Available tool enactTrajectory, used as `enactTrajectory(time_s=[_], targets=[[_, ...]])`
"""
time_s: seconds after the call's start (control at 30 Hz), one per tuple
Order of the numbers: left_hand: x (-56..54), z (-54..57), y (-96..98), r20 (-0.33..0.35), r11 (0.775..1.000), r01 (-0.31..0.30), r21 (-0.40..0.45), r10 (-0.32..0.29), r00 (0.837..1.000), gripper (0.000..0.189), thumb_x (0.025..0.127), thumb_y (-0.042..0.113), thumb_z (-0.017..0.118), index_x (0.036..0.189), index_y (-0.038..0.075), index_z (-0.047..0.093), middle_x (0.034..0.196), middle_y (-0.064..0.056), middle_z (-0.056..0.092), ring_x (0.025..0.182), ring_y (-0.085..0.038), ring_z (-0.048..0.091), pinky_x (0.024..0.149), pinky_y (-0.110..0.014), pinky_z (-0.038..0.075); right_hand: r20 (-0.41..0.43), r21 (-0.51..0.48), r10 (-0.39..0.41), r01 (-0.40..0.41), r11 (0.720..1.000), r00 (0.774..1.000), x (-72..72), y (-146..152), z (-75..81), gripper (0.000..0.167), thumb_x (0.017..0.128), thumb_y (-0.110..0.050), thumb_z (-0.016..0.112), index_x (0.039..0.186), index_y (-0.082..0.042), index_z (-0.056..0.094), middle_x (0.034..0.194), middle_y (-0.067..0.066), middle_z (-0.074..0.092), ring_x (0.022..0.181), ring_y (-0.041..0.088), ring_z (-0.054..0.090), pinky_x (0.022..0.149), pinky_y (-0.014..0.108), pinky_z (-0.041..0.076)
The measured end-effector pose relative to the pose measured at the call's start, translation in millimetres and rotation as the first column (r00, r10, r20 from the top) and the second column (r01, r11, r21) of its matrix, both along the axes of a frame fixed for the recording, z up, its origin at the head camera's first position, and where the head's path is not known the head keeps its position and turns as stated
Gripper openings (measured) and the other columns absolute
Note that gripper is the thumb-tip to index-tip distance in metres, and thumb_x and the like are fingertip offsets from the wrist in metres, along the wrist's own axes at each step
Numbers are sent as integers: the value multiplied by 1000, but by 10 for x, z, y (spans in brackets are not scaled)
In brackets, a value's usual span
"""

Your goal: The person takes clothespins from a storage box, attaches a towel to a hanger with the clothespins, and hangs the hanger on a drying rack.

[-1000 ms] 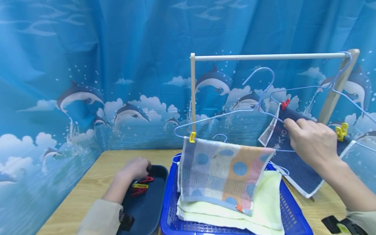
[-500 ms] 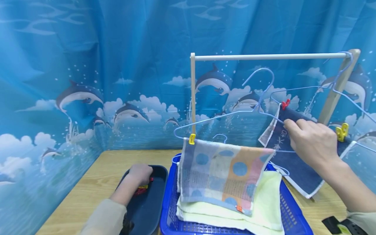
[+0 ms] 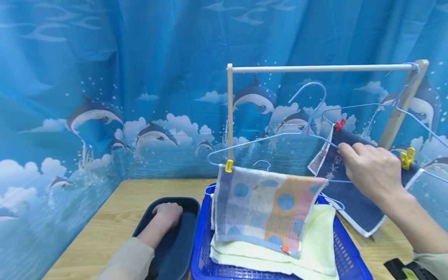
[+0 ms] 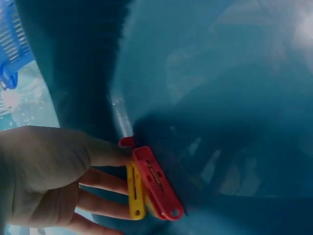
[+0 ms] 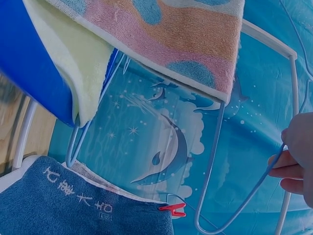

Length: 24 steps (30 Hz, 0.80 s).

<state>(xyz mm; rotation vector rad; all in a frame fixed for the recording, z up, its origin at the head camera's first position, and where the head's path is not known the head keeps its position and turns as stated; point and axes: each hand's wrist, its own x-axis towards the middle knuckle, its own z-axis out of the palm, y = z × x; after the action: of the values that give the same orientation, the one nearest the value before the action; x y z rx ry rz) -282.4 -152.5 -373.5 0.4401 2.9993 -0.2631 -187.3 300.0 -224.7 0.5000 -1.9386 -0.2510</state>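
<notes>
My left hand [image 3: 168,214] is down inside the dark tray [image 3: 175,256]. In the left wrist view its thumb and fingers pinch at a yellow clothespin [image 4: 135,191], close against a red clothespin [image 4: 159,183]. My right hand [image 3: 372,169] grips the right shoulder of a blue wire hanger [image 3: 259,140], its hook free of any bar. From this hanger hangs a patterned towel [image 3: 260,202], fastened at its left corner by a yellow clothespin [image 3: 229,166]. The towel's right corner [image 5: 222,90] shows no clothespin in the right wrist view. An orange-red clothespin [image 3: 285,249] sits at the towel's lower edge.
A blue basket [image 3: 357,256] holds pale yellow towels [image 3: 322,233] and hangers. Behind it stands a rack with a white bar [image 3: 315,69]. A dark blue towel [image 3: 364,198] hangs at the right on another hanger, held by a red clothespin [image 3: 340,125] and a yellow one.
My left hand has moved down over the clothespins in the tray, covering nearly all of them in the head view. The right hand and its hanger have stayed almost still.
</notes>
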Motion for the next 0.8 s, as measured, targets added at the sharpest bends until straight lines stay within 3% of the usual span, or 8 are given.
enactTrajectory(time_s=[0.13, 0.33, 0.63, 0.8], targets=[[-14, -51, -9, 7, 1000, 5, 1, -5, 1000, 8, 80, -5, 62, 86, -1, 66, 95, -22, 63, 82, -44, 59, 60, -65, 44, -4, -2, 5, -5, 1000, 1000, -3, -1, 1, 15, 85, -6, 46, 87, -2, 60, 54, 11, 48, 38, 23, 37, 35, 29, 24], [-40, -120, -13, -74, 994, 56, -89, -63, 995, 4, 77, 0, 65, 81, 2, 66, 86, -16, 65, 73, -36, 61, 55, -58, 46, 1, 3, -4, 4, 1000, 1000, -4, -2, 2, 15, 85, -7, 47, 88, -2, 60, 55, 12, 49, 38, 23, 38, 35, 29, 25], [-61, -160, -6, -152, 975, 98, -197, -129, 980, 9, 81, 4, 62, 74, 7, 66, 79, -9, 65, 66, -27, 60, 55, -49, 48, -7, 6, 0, 0, 1000, 1000, 0, -6, 15, 16, 86, -8, 46, 87, -2, 60, 54, 11, 48, 37, 23, 37, 36, 29, 24], [-42, -181, -12, -209, 958, 114, -262, -172, 963, 12, 79, 6, 63, 68, 9, 64, 71, -7, 64, 60, -24, 59, 53, -46, 48, 17, 10, -18, 17, 1000, 1000, 20, -1, 19, 13, 84, -6, 48, 88, -1, 60, 54, 11, 48, 38, 21, 36, 37, 28, 24]])
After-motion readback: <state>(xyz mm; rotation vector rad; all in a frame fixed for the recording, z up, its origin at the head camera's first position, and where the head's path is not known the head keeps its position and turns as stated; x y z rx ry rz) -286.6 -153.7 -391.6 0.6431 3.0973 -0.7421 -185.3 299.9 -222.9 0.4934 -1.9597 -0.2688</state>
